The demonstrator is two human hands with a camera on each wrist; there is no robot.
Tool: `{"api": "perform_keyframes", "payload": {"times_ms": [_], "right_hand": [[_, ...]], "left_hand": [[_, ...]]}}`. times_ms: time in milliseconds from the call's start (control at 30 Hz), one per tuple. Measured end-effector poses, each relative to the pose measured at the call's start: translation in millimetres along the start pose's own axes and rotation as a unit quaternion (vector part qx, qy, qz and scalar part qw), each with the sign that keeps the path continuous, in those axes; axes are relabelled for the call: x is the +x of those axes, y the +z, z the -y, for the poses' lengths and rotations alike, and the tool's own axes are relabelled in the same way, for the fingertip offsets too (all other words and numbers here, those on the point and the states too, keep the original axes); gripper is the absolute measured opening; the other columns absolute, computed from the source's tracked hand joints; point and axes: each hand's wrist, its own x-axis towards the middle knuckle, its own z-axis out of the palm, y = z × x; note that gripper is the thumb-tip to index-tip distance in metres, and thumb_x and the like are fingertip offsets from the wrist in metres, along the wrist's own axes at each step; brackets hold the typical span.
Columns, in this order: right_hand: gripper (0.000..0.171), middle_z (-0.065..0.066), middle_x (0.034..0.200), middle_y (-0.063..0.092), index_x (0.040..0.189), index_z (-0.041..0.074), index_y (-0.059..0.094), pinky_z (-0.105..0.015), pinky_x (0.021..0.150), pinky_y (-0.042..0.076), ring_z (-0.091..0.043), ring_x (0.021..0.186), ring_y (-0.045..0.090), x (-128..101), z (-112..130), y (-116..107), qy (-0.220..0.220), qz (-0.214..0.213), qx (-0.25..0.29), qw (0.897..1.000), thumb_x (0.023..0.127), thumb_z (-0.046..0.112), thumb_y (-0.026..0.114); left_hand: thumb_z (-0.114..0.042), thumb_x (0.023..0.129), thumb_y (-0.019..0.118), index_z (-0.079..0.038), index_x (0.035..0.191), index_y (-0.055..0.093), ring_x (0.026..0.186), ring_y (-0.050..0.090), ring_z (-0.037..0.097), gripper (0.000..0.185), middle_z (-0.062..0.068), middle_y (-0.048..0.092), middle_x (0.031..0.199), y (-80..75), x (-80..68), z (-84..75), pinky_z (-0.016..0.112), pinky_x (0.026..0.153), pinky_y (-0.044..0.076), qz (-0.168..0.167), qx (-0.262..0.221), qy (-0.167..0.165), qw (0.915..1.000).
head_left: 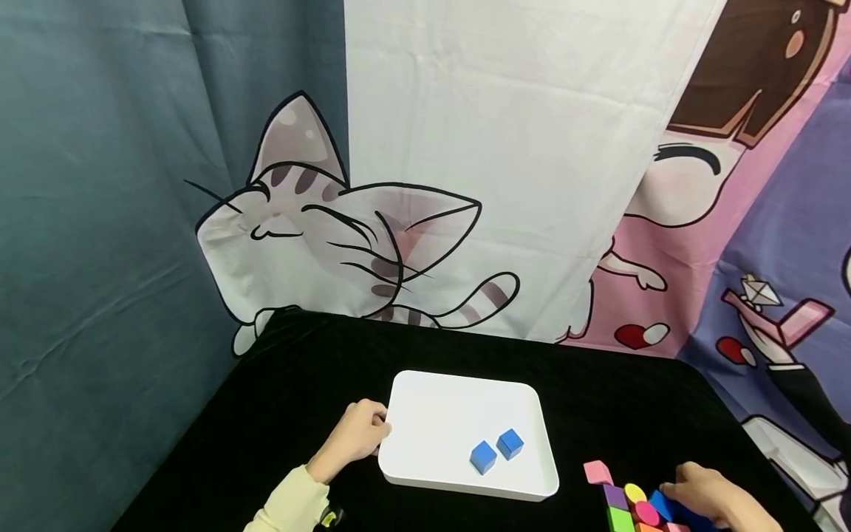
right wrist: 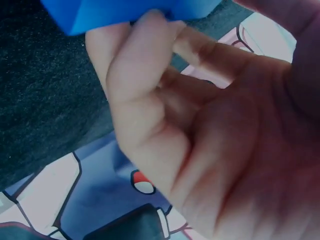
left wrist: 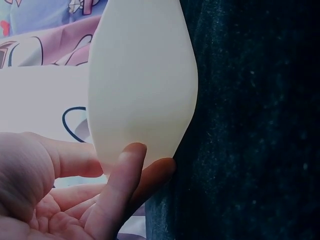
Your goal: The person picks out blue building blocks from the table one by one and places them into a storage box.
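Near right: right hand (head_left: 714,493) curls fingers onto blue block (head_left: 662,506); thumb contact cannot be told. Coloured blocks (head_left: 620,519) crowd its left side; careless drag could scatter them. Dark wristband (head_left: 330,517): markings too small to read. Beyond: left hand (head_left: 355,431) pinches white tray (head_left: 439,421) at left wall; hard tug could tilt it, sliding loose blue cubes (head_left: 483,457) in near-right part. Tray, blocks, far printed curtain (head_left: 532,111): no legible brand or lettering.
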Motion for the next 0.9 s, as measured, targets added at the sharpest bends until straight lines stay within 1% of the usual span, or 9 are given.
{"api": "perform_keyframes", "payload": {"times_ms": [100, 267, 400, 433, 500, 600, 700, 767, 900], "right_hand": [[0.038, -0.008, 0.079, 0.052, 0.095, -0.006, 0.055, -0.034, 0.062, 0.047, -0.02, 0.072, 0.05, -3, -4, 1, -0.021, 0.006, 0.031, 0.999, 0.088, 0.032, 0.056], [0.019, -0.005, 0.084, 0.056, 0.096, -0.002, 0.059, -0.04, 0.067, 0.05, -0.021, 0.076, 0.051, -12, -6, -2, -0.064, 0.024, 0.062, 0.996, 0.088, 0.014, 0.054], [0.022, -0.007, 0.092, 0.057, 0.103, -0.004, 0.058, -0.045, 0.072, 0.05, -0.024, 0.08, 0.052, -15, -8, -5, -0.083, 0.05, 0.082, 0.992, 0.084, 0.007, 0.054], [0.024, -0.008, 0.093, 0.056, 0.104, -0.004, 0.057, -0.045, 0.072, 0.05, -0.024, 0.081, 0.052, -16, -7, -5, -0.08, 0.055, 0.091, 0.991, 0.082, 0.006, 0.055], [0.027, -0.01, 0.094, 0.054, 0.107, -0.004, 0.055, -0.043, 0.072, 0.05, -0.024, 0.081, 0.05, -17, -7, -5, -0.093, 0.073, 0.108, 0.987, 0.08, 0.002, 0.055], [0.028, -0.01, 0.091, 0.051, 0.106, -0.003, 0.057, -0.039, 0.07, 0.05, -0.023, 0.081, 0.049, -18, -6, -3, -0.099, 0.077, 0.121, 0.985, 0.078, -0.003, 0.055], [0.026, -0.009, 0.09, 0.051, 0.103, -0.003, 0.059, -0.038, 0.069, 0.05, -0.022, 0.08, 0.049, -17, -3, 0, -0.093, 0.061, 0.106, 0.988, 0.077, -0.006, 0.056], [0.026, -0.008, 0.089, 0.052, 0.102, -0.002, 0.06, -0.038, 0.069, 0.051, -0.022, 0.079, 0.049, -15, -2, 2, -0.073, 0.045, 0.092, 0.992, 0.076, -0.005, 0.058], [0.028, -0.008, 0.09, 0.053, 0.103, -0.002, 0.06, -0.039, 0.069, 0.051, -0.022, 0.078, 0.05, -10, -3, 2, -0.061, 0.036, 0.065, 0.995, 0.075, -0.004, 0.061]], "left_hand": [[-0.001, 0.079, 0.054, 0.003, 0.084, 0.064, 0.05, 0.059, 0.01, 0.012, 0.004, 0.062, 0.063, 1.1, 0.5, 1.3, 0.02, 0.042, 0.05, 0.002, -0.004, 0.0, 1.0], [0.0, 0.079, 0.053, 0.003, 0.083, 0.064, 0.05, 0.059, 0.011, 0.012, 0.005, 0.062, 0.064, 2.0, 1.6, 0.6, 0.02, 0.043, 0.05, 0.003, -0.004, 0.001, 1.0], [0.0, 0.079, 0.053, 0.001, 0.081, 0.064, 0.049, 0.058, 0.01, 0.011, 0.004, 0.062, 0.063, 1.4, 2.4, -0.1, 0.02, 0.042, 0.049, 0.002, 0.006, 0.001, 1.0], [0.0, 0.079, 0.053, 0.001, 0.08, 0.064, 0.048, 0.058, 0.01, 0.011, 0.004, 0.062, 0.063, 1.2, 2.6, -0.3, 0.02, 0.042, 0.049, 0.001, 0.008, 0.001, 1.0], [0.0, 0.079, 0.053, 0.001, 0.08, 0.064, 0.048, 0.058, 0.01, 0.011, 0.004, 0.061, 0.063, 0.6, 2.7, -0.4, 0.02, 0.042, 0.049, 0.0, 0.01, 0.0, 1.0], [0.0, 0.079, 0.053, 0.001, 0.081, 0.064, 0.047, 0.058, 0.01, 0.011, 0.004, 0.061, 0.062, -0.1, 2.2, -0.6, 0.02, 0.042, 0.049, 0.0, 0.009, -0.002, 1.0], [-0.001, 0.079, 0.053, 0.001, 0.081, 0.064, 0.048, 0.058, 0.01, 0.011, 0.004, 0.061, 0.063, -0.4, 1.3, -0.6, 0.02, 0.042, 0.049, 0.001, 0.007, -0.005, 1.0], [-0.001, 0.08, 0.053, 0.002, 0.081, 0.064, 0.048, 0.058, 0.01, 0.011, 0.004, 0.061, 0.063, -0.5, 0.8, -0.7, 0.02, 0.042, 0.049, 0.001, 0.007, -0.006, 1.0], [-0.001, 0.08, 0.053, 0.002, 0.081, 0.064, 0.049, 0.058, 0.011, 0.011, 0.005, 0.062, 0.064, -1.1, 0.2, -2.0, 0.02, 0.042, 0.049, 0.001, 0.007, -0.005, 1.0]]}}
